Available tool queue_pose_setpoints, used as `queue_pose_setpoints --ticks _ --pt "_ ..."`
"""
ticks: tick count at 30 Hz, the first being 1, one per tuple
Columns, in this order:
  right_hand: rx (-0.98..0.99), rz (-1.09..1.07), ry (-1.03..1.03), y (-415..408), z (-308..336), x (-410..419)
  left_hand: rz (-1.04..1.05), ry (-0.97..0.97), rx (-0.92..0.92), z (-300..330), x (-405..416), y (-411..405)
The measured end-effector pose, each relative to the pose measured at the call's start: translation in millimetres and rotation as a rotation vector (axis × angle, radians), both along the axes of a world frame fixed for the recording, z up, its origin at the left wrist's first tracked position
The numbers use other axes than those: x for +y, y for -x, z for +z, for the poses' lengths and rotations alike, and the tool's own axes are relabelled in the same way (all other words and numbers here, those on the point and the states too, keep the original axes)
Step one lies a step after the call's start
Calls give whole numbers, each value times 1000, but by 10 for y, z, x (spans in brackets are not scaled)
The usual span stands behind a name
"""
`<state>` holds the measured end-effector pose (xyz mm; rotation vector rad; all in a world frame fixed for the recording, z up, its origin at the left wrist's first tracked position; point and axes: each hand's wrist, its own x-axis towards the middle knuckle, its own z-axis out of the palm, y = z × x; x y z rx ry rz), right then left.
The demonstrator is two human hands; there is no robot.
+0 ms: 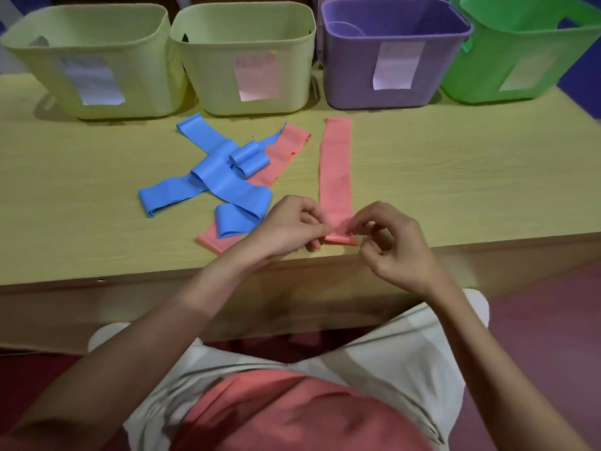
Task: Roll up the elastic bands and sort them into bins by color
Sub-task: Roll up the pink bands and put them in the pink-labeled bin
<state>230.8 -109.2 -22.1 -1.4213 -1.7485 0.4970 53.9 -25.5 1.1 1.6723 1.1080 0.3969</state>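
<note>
table (pixel 455 177): we see all the work sits on it; both hands are at its near edge.
bins: four in a row, well beyond the hands. Two pale yellow-green bins (pixel 97 60) (pixel 244 56) lie ahead-left of the left hand, purple bin (pixel 390 60) straight ahead of the right hand, green bin (pixel 527 53) ahead-right of it. Each has a paper label; we can't read them.
loose pile: blue bands (pixel 211 164) crossed over another pink band (pixel 286 148), just left of and beyond the left hand, not touched.
pink band (pixel 336 170): lies flat, runs straight away from the hands toward the purple bin; near end is between the two hands.
step: we judge rolling has just begun, only a small first turn (pixel 341 239) at the near end.
left hand (pixel 289 226): fingers curled, pinching the left side of the rolled end.
right hand (pixel 390 242): fingertips pinching the right side of the rolled end, other fingers loosely curled.
next move: we think it calls for rolling away from the body, both sides even, light tension so the coil stays tight.
bin choice: can't tell which takes pink.
</note>
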Motion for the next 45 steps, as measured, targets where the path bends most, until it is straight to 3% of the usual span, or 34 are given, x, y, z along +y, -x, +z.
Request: queue_pose_setpoints --ticks 7,12,15,27,45 --pt "-16 22 -33 -9 -182 27 -11 -92 40 -39 -40 53" --pt "-83 32 -72 -20 -169 36 -76 -573 58 -66 -184 164" --pt "-124 19 -88 -8 -172 22 -198 -712 76 -144 -177 215" --pt "-183 -44 -129 44 -258 -80 -214 -881 87 -291 -215 182" --pt "-84 -353 -46 262 -253 -32 -138 -881 147 -278 -232 138"
